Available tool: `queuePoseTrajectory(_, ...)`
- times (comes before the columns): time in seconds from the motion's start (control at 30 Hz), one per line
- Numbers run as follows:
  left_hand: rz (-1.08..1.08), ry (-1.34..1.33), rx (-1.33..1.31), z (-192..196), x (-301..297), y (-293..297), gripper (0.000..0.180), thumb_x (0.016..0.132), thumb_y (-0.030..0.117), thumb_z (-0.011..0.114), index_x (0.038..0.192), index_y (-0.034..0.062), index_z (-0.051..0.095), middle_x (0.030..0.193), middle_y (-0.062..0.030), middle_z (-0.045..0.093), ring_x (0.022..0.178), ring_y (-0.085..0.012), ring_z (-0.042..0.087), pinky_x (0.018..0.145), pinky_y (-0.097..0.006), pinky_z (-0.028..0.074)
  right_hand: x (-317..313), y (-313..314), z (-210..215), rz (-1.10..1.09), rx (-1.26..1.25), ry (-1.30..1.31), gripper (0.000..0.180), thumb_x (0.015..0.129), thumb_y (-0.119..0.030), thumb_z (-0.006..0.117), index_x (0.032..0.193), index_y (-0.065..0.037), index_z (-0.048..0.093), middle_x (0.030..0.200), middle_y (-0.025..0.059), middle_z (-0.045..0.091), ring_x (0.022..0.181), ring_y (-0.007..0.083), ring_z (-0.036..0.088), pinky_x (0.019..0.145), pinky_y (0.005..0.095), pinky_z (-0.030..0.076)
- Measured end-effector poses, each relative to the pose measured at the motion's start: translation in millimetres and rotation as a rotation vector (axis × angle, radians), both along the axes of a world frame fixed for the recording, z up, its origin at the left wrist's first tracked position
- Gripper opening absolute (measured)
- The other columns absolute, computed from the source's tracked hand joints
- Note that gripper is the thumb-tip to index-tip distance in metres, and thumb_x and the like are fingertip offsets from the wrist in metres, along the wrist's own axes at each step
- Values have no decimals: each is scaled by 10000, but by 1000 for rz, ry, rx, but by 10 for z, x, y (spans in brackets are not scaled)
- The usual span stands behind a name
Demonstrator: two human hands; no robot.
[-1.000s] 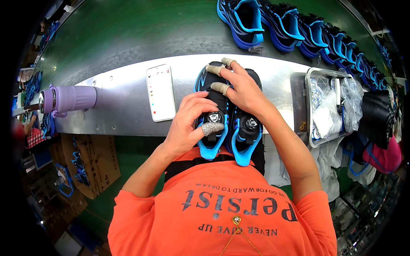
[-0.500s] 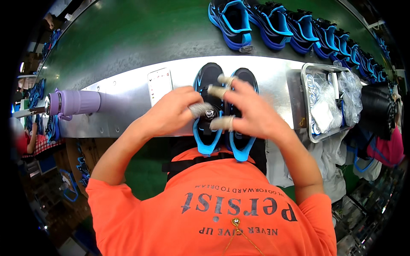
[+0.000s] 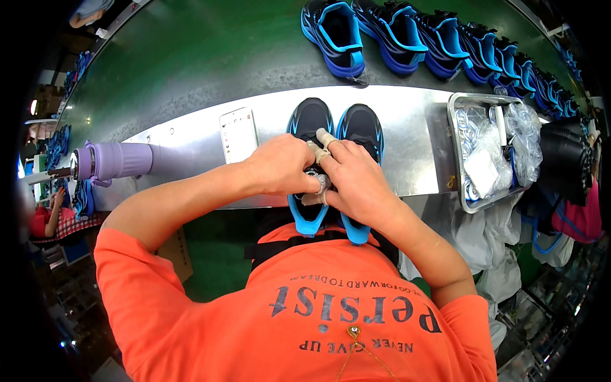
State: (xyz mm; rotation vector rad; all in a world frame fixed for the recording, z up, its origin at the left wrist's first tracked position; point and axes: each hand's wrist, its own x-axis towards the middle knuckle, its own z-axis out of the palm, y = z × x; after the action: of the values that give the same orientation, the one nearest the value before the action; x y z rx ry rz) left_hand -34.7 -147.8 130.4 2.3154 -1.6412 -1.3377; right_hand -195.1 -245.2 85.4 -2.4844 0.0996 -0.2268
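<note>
Ok, head view, person in orange shirt at a metal counter point(image 3: 414, 153). Pair of black/blue shoes point(image 3: 359, 127) lies side by side on the counter, long axes running away from the body, toes far, heels hanging off the near edge. Left hand point(image 3: 280, 167) and right hand point(image 3: 359, 184) meet over the left shoe point(image 3: 309, 121) of the pair, about mid-length, at the lace/tongue area. Both hands equally near; the work spot is directly under the fingers point(image 3: 321, 139), which wear pale tape wraps. Fingers of both hands are bunched together, pinching sth small at the shoe's top; can't tell what exactly, prob. lace or tongue, hidden by the hands. Right shoe point(image 3: 363, 127) just beside, touching or nearly so, untouched except the right wrist crossing over its heel part.

Hidden/unclear: shoe midsections covered by hands; the pinched item too small to make out.

Around: white phone-like slab point(image 3: 238, 134) left of the shoes, purple bottle point(image 3: 111, 162) lying further left, metal tray point(image 3: 490, 149) w/ clear bags at right, row of blue shoes point(image 3: 407, 35) on the green belt point(image 3: 191, 57) beyond.
</note>
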Motion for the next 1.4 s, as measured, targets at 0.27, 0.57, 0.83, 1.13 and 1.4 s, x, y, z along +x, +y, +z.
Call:
queuePoseTrajectory(0.27,83,-65,-783,90,-135,564,313,759,39,700,1063,40,621,947,-119,624,893,-288,618,783,-405,506,11,-235,71,44,357,-6,577,746,-209,806,1291,-137,632,1233,154,571,1109,345,530,966,403,435)
queuePoseTrajectory(0.57,1299,1238,-210,-45,-755,1067,321,1009,147,523,1269,-37,564,1058,-193,683,748,-178,659,587,-249,502,121,-124,216,142,321,50,345,763,-107,751,1106,-125,730,951,112,558,867,304,597,775,396,506)
queuePoseTrajectory(0.83,1421,1435,-341,-207,-868,1004,278,1003,150,541,1229,-13,556,1029,-156,652,892,-160,632,754,-269,511,92,136,174,-66,191,8,231,741,-163,754,958,-93,720,902,102,587,837,309,616,707,415,498)
queuePoseTrajectory(1.13,1229,1212,-204,147,-827,984,336,1019,126,487,1291,-65,539,1328,-232,561,1031,-258,662,799,-322,551,-114,-713,397,-279,277,66,232,868,-214,716,1069,-100,738,911,89,645,823,202,616,756,305,490)
queuePoseTrajectory(1.4,1254,1460,-128,26,-1191,542,448,1022,110,485,1402,-107,391,1392,-236,495,1116,-318,628,899,-373,538,-509,-549,357,43,405,196,390,818,-143,732,1206,-160,699,959,103,561,933,263,578,836,348,485)
